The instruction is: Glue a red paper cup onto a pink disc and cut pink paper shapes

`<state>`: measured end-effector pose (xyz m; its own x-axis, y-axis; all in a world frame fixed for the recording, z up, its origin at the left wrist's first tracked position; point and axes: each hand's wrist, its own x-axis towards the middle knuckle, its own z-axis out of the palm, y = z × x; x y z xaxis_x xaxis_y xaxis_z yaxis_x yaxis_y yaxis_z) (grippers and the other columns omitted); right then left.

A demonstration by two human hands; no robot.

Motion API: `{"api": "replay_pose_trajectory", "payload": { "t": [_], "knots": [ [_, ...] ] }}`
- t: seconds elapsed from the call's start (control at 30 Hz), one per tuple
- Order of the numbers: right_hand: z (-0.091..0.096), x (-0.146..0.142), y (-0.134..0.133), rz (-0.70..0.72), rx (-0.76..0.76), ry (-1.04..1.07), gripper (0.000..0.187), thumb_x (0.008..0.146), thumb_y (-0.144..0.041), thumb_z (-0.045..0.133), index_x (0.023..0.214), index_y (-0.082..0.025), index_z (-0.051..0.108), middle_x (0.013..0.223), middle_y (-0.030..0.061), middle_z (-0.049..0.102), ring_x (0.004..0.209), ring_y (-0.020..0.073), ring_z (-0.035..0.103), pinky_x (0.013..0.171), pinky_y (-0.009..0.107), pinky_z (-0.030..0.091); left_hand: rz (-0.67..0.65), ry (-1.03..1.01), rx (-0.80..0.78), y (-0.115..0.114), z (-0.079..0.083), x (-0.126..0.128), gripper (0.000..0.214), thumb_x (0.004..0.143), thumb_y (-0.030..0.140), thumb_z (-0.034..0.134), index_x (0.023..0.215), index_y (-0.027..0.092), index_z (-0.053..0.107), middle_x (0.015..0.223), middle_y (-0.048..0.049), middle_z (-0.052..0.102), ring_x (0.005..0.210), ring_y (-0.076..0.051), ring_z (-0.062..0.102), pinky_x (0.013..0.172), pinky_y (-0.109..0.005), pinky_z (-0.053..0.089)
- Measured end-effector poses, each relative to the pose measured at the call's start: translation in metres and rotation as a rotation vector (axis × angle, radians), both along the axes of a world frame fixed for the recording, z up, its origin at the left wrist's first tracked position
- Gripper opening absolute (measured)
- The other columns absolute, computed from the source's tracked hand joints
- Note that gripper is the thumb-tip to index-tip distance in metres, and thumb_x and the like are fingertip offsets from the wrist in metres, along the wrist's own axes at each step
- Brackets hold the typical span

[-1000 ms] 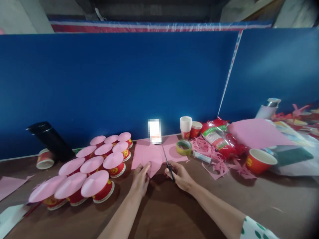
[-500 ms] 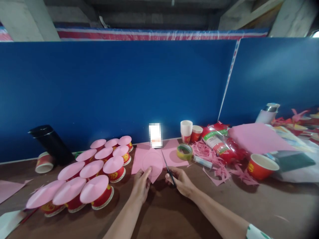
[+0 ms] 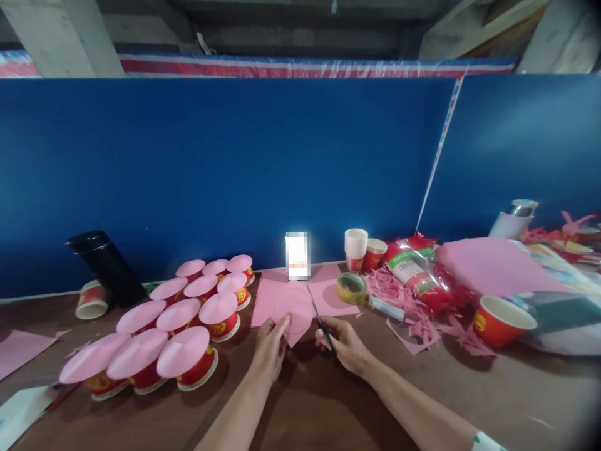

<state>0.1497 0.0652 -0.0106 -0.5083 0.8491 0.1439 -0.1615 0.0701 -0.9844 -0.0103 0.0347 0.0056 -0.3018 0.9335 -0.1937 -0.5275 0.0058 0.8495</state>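
Observation:
My left hand [image 3: 271,347] pinches the near left edge of a pink paper piece [image 3: 297,316], which has a round outline marked on it and a pointed near corner. The thumb lies on top of the paper. In my right hand [image 3: 345,343] is a pair of dark-handled scissors [image 3: 323,324], its blades pointing away from me along the paper's right side. Whether the blades touch the paper I cannot tell. Flat pink sheets [image 3: 270,291] lie beyond, under the held piece.
On the left stand several red paper cups with pink cone tops [image 3: 183,352], near a black flask [image 3: 106,266]. To the right are a tape roll [image 3: 352,288], stacked cups [image 3: 355,247], pink paper scraps [image 3: 387,288], a red plastic pack [image 3: 417,272] and a red cup [image 3: 502,322].
The whole view has shifted slightly, so things appear a little further right. Both hands keep nearly the same hold on the paper and the scissors.

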Motion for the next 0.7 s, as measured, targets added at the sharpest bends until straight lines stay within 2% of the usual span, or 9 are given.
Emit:
{"api": "replay_pose_trajectory", "payload": {
  "t": [0.23, 0.7],
  "knots": [
    [0.0021, 0.0012, -0.0014, 0.006, 0.010, -0.036, 0.039, 0.073, -0.040, 0.062, 0.101, -0.013, 0.059, 0.064, 0.0005, 0.057, 0.056, 0.0097, 0.051, 0.050, 0.020, 0.039, 0.013, 0.001, 0.015, 0.0004, -0.0031, -0.0013, 0.027, 0.058, 0.031, 0.073, 0.064, 0.015, 0.053, 0.058, 0.0025, 0.060, 0.052, -0.008, 0.055, 0.050, -0.019, 0.040],
    [-0.0020, 0.0006, 0.0010, 0.002, 0.000, -0.040, 0.038, 0.075, -0.040, 0.061, 0.102, -0.014, 0.059, 0.064, 0.0000, 0.057, 0.053, 0.0083, 0.049, 0.049, 0.019, 0.039, -0.031, 0.011, 0.023, -0.0008, -0.0021, -0.0003, 0.025, 0.060, 0.030, 0.072, 0.072, 0.014, 0.057, 0.062, 0.0008, 0.062, 0.056, -0.011, 0.058, 0.054, -0.021, 0.044]
  ]
}}
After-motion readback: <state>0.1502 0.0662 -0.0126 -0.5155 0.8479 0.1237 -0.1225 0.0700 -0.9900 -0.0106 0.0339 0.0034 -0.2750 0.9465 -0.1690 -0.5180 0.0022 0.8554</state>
